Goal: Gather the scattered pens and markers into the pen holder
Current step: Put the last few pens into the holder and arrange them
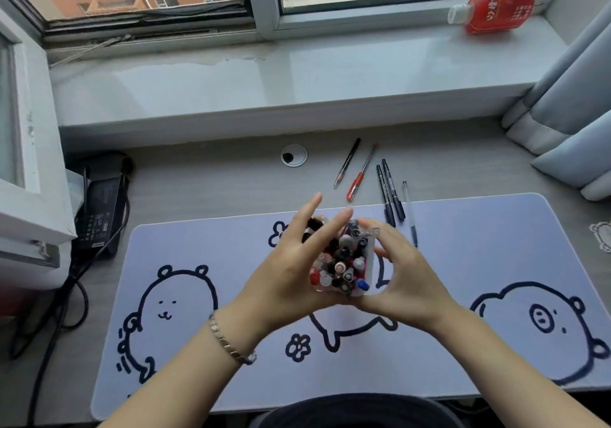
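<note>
Clearly, everything is arranged around the pen holder (344, 262), which is held above the middle of the desk mat (231, 345) and serves as the landmark. Far to its left, off the mat, a matte black power brick (99, 211) with trailing cables is seen against the wall. Immediately left of the holder, the left hand (291, 275) is pressed against its side, palm inward and fingers extended upward past the rim, a metal link bracelet (228, 341) being worn on the wrist; the grip looks loose and cradling rather than tight. The holder itself appears to be a clear, boxy plastic tub, packed with upright pens whose rounded caps in grey, red, blue and black are crowded at the top. Its right side is cupped by the right hand (406, 278), fingers curled around the wall, so the holder is judged to be steadied between both palms, probably to be carried toward the loose items. Beyond and to the right of the holder, five slim items are still lying flat: a black pen (347, 162) and a red pen (360, 176) on the bare grey desk, then two black markers (390, 192) and a thin clear pen (410, 212) overlapping the mat's far edge. Far to the upper right of the holder, a red plastic bottle (496, 9) is lying on the glossy sill.
</note>
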### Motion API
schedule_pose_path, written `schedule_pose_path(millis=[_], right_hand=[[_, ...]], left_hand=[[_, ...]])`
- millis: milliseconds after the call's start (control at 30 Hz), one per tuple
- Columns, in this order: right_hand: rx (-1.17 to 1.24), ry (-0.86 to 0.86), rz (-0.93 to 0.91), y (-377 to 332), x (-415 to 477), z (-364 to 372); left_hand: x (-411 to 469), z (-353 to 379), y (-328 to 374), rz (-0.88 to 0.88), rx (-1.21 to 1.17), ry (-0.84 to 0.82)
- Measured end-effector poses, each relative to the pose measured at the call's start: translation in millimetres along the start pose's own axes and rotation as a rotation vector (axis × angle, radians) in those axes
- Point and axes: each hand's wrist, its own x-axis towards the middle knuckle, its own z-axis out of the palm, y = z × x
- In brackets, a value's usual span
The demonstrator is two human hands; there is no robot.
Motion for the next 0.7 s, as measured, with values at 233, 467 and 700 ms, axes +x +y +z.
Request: schedule_pose_path(millis=[233,467,700], right_hand=[[-0.174,-0.017,0.239,37,41,-20],[-0.354,0.181,0.834,105,93,-41],[-0.370,0.221,0.742,96,133,-42]], left_hand=[[10,8,-28,-0.107,0.037,0.060],[19,7,-54,-0.193,-0.036,0.141],[20,8,-57,-0.264,-0.050,0.140]])
